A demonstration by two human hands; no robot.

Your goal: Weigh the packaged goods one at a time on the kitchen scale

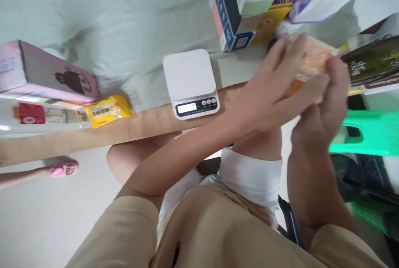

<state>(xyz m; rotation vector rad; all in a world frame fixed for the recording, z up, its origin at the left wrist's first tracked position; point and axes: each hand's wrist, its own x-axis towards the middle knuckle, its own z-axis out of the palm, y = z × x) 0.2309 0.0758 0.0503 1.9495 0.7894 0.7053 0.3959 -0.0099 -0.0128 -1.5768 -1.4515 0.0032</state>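
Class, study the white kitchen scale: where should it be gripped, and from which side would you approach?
Probably by the left and right edges of the white kitchen scale, coming in from the near side. It lies flat, low and broad, and its display and buttons face up along the near edge, so a grip there might press them.

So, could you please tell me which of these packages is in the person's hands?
The orange-patterned package, held between the left hand and right hand; no other, like the pink box or yellow packet, is held.
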